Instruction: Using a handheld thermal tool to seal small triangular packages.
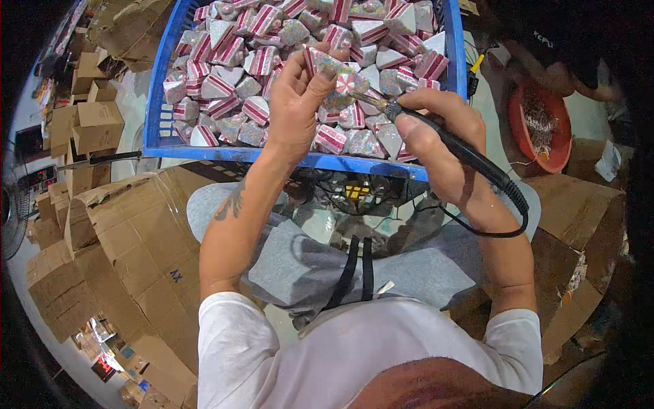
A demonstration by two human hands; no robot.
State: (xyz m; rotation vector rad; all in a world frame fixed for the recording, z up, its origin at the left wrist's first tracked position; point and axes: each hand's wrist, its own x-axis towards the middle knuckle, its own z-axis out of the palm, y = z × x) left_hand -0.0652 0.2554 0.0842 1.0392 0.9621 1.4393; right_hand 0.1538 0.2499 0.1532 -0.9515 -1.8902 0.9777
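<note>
My left hand (294, 102) holds up a small cake-slice ornament (332, 80), pinched between thumb and fingers. Its upper face is covered in pale glittery sprinkles, with a red-and-white swirl candy near one corner. In my right hand (443, 133) is a black-handled soldering iron (477, 155), its metal end pointing left at the ornament beside the swirl; whether the tip touches I cannot tell. Beneath both hands, a blue plastic crate (272, 159) holds many similar slices (221, 88) with white, pink and red layered sides.
The iron's black cord loops below my right wrist. Flattened cardboard (136, 238) lies at left, with stacked boxes (99, 126) beyond it. More cardboard (572, 211) lies at right. A red basin (558, 157) with small shiny pieces stands there, near another person's arm (548, 78).
</note>
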